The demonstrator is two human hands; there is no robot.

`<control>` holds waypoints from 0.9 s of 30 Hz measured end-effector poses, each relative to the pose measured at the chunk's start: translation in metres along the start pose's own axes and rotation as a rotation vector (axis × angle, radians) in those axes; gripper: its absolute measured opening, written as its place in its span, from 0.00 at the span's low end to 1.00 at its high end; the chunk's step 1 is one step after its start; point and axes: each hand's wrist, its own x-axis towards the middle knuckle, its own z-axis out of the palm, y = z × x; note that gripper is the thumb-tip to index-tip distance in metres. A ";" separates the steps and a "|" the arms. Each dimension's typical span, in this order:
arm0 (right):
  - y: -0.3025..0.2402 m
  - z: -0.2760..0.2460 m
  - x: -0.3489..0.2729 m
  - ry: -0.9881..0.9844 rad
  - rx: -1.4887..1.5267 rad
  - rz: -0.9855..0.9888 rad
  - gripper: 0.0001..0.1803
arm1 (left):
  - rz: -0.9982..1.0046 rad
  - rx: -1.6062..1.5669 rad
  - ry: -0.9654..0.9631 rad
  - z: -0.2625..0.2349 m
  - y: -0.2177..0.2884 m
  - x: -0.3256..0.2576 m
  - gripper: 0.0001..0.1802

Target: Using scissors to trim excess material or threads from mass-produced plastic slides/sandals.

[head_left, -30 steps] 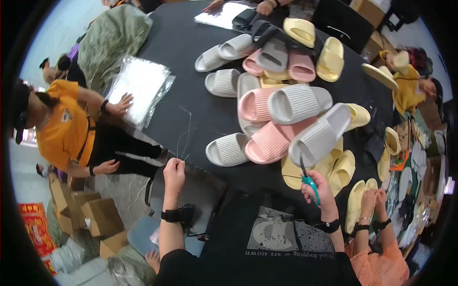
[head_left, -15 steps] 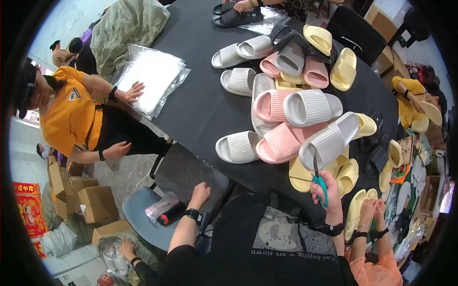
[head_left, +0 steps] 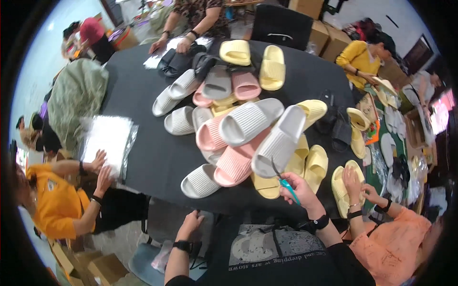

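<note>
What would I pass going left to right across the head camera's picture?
Clear plastic bags, the wearer's left hand, the nearest pink slipper, their right hand holding teal-handled scissors, a black slipper, then a co-worker's peach shirt.

Pale walls [head_left: 45,57] rise beyond a black-covered table [head_left: 148,150] and black chair [head_left: 281,24].

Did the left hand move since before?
Yes, rightward along the near edge of the black table: the left hand is now nearly below the front-left grey slipper in the picture.
</note>
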 end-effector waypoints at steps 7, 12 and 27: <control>-0.002 -0.008 0.001 0.098 0.048 -0.126 0.24 | 0.382 -0.113 -0.108 -0.094 0.134 -0.040 0.14; -0.015 -0.015 0.007 0.195 0.075 -0.217 0.28 | 0.687 -0.215 0.057 -0.116 0.217 -0.007 0.15; -0.016 -0.045 0.038 0.328 -0.146 -0.388 0.34 | 0.511 -0.768 -0.196 -0.079 0.290 0.069 0.33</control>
